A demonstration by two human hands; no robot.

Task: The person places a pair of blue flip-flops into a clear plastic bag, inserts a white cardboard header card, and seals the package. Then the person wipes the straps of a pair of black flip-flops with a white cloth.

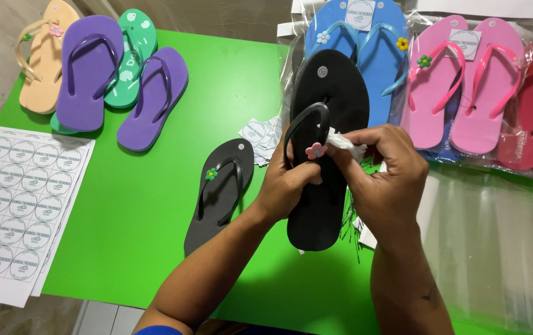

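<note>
Green table [154,205] fills most of my view, and on it lie many sandals. I hold a black flip-flop [325,93] above the table, just in front of me, its toe end pointing away. My left hand [285,186] is closed on the black strap [303,121], near the small pink flower charm [316,150] that sits on it. My right hand [387,174] is closed too, the fingers pinching a small white tag [347,142] that touches the strap beside the flower. I judge that I am in the step of fixing this tag to the strap; the next move calls for a steady pinch, so that the tag does not slip. The flip-flop looks plain, matte and clean, with a small round mark near the toe. Its partner, a second black flip-flop [220,192] with a green flower, lies flat to the left. Purple flip-flops [86,74], a sheet of round stickers [12,211] and bagged pink flip-flops [459,87] lie farther off.
</note>
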